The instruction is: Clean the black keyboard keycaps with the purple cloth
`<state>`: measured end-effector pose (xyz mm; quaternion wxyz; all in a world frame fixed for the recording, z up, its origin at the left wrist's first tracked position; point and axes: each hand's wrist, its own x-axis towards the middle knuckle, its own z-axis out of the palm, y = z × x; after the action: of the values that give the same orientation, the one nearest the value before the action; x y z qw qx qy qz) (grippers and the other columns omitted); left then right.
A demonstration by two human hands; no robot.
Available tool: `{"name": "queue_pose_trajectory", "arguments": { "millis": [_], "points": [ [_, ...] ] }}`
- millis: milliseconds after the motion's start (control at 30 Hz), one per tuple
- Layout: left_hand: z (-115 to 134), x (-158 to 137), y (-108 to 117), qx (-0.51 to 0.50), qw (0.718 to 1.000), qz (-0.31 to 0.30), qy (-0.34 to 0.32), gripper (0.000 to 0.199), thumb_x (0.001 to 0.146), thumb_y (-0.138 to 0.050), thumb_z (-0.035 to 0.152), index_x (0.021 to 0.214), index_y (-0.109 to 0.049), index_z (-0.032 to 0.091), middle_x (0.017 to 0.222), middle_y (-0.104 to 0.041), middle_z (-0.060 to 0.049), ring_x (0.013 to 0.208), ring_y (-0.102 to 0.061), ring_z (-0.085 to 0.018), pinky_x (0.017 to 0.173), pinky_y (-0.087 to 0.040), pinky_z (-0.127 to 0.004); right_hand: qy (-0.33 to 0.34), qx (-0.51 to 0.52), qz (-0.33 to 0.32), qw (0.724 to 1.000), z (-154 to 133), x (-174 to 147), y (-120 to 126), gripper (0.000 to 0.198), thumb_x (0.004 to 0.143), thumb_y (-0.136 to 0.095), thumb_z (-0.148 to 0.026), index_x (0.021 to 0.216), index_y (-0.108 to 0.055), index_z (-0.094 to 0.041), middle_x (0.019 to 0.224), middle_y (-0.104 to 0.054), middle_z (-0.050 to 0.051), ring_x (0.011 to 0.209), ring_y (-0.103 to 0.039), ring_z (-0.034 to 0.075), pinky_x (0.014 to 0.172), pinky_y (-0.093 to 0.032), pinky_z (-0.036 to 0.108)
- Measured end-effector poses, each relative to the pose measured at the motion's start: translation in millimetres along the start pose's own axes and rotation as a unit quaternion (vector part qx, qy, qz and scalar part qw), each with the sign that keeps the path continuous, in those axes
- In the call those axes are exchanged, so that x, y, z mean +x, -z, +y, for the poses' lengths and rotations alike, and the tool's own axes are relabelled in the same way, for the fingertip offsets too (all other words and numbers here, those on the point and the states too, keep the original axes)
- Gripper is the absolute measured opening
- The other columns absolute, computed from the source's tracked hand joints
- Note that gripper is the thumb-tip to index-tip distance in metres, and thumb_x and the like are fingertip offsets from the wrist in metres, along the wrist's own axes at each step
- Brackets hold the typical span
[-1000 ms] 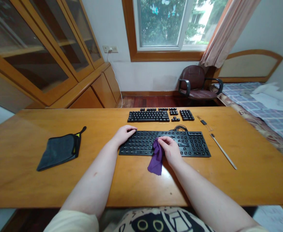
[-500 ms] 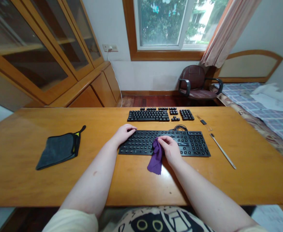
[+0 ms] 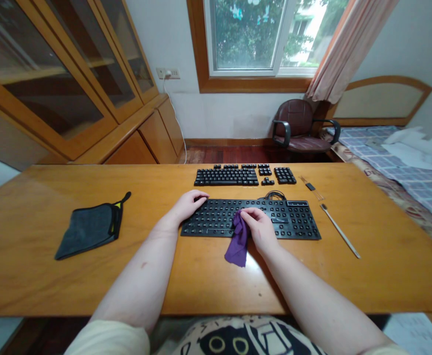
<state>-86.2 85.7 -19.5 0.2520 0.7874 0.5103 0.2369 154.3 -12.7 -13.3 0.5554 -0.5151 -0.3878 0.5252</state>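
Note:
A black keyboard base (image 3: 297,222) with its keycaps off lies flat on the desk in front of me, bare switches showing in rows. My left hand (image 3: 189,203) holds its upper left corner, thumb along the top edge and fingers curled beyond it. Pinched in my right hand (image 3: 259,226) is a crumpled purple cloth (image 3: 238,249), pressed on the middle of the base; its loose end hangs over the front edge onto the desk. The right fingertips are partly hidden by the cloth. A coiled cable (image 3: 275,195) sits behind the base.
Loose keycaps (image 3: 226,177) stand in keyboard order along the desk's far edge. At right lie a keycap puller (image 3: 310,187) with wire loops and a thin white-handled brush (image 3: 340,231). A folded grey cloth (image 3: 90,229) rests at left on the wooden desk (image 3: 27,236).

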Motion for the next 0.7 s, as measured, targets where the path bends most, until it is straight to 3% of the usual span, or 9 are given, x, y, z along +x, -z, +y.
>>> {"name": "queue_pose_trajectory", "arguments": {
  "millis": [467,700],
  "points": [
    [4.0,-2.1,7.7,0.014,0.998,-0.013,-0.057,0.026,0.08,-0.051,0.034,0.094,-0.068,0.021,0.097,-0.066,-0.005,0.095,-0.059,-0.019,0.092,-0.043,-0.035,0.019,-0.013,-0.001,1.0,4.4,2.3,1.4,0.022,0.067,-0.069,-0.038,0.077,-0.067,-0.018,0.076,-0.067,0.004,0.073,-0.06,0.018,0.072,-0.046,0.03],
    [2.0,-3.1,6.8,0.007,0.999,-0.003,-0.052,0.026,0.078,-0.053,0.036,0.092,-0.068,0.021,0.097,-0.066,-0.005,0.095,-0.059,-0.02,0.092,-0.043,-0.035,0.001,0.005,-0.001,1.0,2.7,1.4,-0.1,0.021,0.065,-0.07,-0.037,0.076,-0.066,-0.019,0.074,-0.067,0.002,0.069,-0.06,0.016,0.068,-0.046,0.029]
  ]
}}
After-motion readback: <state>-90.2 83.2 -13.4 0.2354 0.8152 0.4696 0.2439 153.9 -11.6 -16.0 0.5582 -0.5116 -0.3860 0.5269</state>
